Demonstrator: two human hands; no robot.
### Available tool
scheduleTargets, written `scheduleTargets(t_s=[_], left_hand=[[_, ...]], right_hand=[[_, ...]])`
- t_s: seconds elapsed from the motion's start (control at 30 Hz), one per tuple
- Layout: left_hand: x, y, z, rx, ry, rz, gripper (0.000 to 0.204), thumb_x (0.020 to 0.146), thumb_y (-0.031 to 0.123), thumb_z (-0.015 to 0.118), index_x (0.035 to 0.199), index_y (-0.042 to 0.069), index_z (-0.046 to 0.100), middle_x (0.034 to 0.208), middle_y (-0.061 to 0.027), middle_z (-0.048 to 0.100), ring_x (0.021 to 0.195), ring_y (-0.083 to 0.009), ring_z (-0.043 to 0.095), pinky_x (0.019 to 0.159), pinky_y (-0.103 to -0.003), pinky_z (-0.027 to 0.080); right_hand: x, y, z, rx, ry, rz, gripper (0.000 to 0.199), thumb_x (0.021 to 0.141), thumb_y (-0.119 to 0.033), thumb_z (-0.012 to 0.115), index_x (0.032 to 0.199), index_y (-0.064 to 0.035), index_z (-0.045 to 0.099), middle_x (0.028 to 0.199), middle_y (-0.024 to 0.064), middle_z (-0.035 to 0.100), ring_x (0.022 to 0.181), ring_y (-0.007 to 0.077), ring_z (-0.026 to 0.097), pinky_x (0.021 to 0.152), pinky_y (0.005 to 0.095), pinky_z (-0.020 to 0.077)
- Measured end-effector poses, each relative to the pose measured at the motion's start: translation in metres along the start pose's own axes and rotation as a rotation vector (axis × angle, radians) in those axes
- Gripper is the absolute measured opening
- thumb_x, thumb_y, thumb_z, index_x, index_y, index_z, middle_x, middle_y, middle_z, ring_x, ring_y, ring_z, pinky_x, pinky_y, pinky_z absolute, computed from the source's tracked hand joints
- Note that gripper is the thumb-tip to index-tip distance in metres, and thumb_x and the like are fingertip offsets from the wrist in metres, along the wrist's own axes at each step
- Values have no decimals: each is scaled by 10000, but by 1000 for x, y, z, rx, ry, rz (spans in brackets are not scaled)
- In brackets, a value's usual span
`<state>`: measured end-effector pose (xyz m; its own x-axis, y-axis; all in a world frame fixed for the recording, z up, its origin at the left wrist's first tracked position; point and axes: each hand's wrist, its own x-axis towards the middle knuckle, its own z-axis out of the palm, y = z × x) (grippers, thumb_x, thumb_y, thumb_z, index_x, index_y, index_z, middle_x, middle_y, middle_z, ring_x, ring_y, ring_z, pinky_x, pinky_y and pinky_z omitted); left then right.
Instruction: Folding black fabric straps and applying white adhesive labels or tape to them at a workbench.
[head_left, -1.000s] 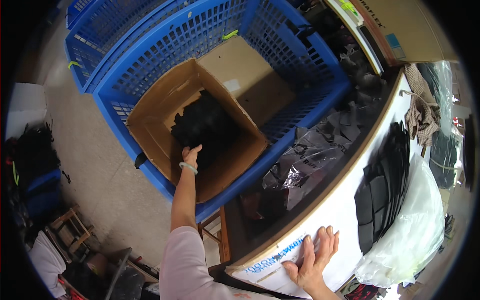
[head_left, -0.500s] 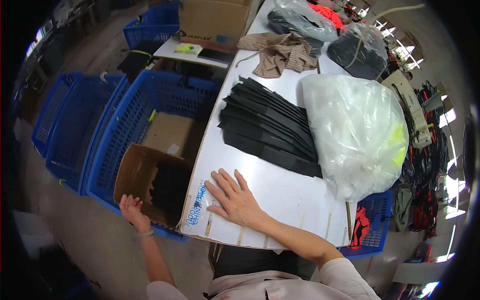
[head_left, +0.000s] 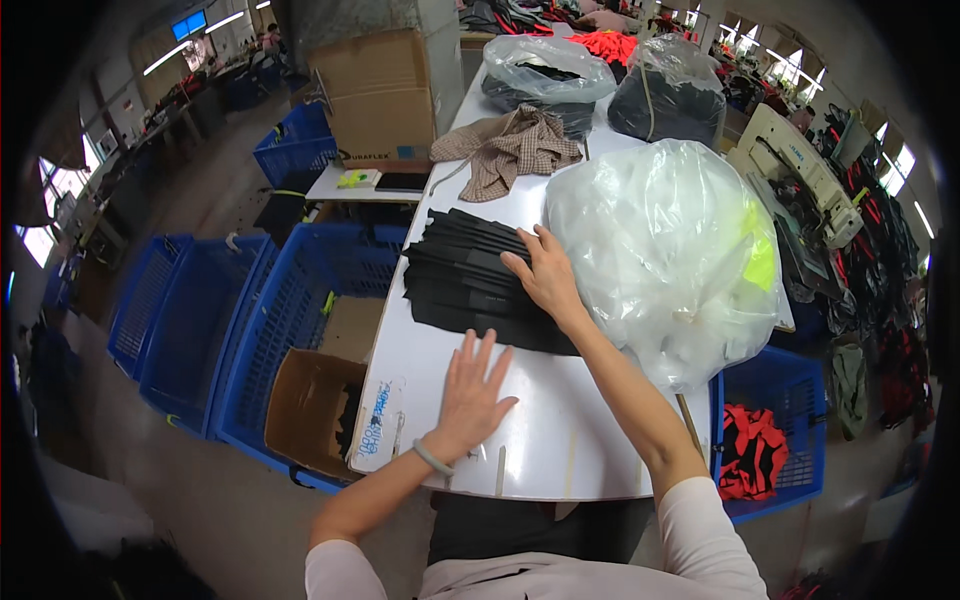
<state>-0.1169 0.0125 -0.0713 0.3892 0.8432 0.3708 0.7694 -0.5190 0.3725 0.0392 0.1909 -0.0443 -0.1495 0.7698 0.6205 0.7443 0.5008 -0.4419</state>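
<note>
A fanned row of black fabric pieces [head_left: 470, 275] lies on the white tabletop [head_left: 540, 425]. My right hand [head_left: 545, 275] is over the right part of the row with fingers spread; its fingertips look to be on the fabric or just above it. My left hand [head_left: 474, 388], a pale bangle on its wrist, is flat with fingers apart at the near edge of the row. Neither hand grips anything. Right beside my right hand stands a big clear plastic bag [head_left: 665, 260] with whitish contents and a bright yellow patch.
Left of the table stands a blue crate [head_left: 240, 400] with an open cardboard box [head_left: 290, 400] in it. A checked cloth [head_left: 515, 150] and bags of black material [head_left: 665, 100] lie at the far end. Another blue crate [head_left: 800, 480] holds red-and-black pieces [head_left: 752, 450] at right.
My left hand has come from beside the cardboard box onto the tabletop. My right hand has moved from the bare near tabletop up to the black fabric pieces. The view has tilted up.
</note>
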Motion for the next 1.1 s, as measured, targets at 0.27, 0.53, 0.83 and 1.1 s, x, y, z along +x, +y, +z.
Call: scheduleTargets(t_s=[0.27, 0.53, 0.83, 1.1], left_hand=[[67, -32, 31, 150, 72, -33, 1022, 719, 410, 794, 1522, 92, 248, 1584, -223, 121, 1458, -461, 51, 1131, -633, 80], [10, -41, -4, 140, -62, -119, 964, 750, 456, 772, 1499, 84, 292, 1576, -239, 122, 1453, -467, 55, 1134, -622, 83], [-16, -39, 6, 96, -63, -67, 960, 770, 471, 758, 1508, 90, 278, 1578, -246, 90, 1449, -480, 37, 1133, -621, 96], [-20, -42, 3, 89, 72, -42, 965, 710, 428, 805, 1483, 78, 344, 1568, -252, 151, 1442, -477, 99, 1125, -634, 112]], right_hand=[[26, 33, 62, -210, -294, 231, 579, 913, -603, 476, 1276, -176, 622, 1269, 182, 576, 1216, 339, 509, 988, 503, 375], [-36, -25, 70, -233, -107, 98, 574, 904, -571, 505, 1264, -144, 637, 1242, 219, 582, 1208, 379, 494, 1027, 561, 328], [-50, -49, 33, -118, 7, 138, 484, 916, -450, 581, 1223, -77, 617, 1211, 188, 577, 1179, 329, 501, 994, 513, 348], [-124, -186, -198, 936, -307, -523, 183, 780, -93, 721, 958, -52, 738, 844, 59, 667, 676, 199, 613, 561, 300, 469]])
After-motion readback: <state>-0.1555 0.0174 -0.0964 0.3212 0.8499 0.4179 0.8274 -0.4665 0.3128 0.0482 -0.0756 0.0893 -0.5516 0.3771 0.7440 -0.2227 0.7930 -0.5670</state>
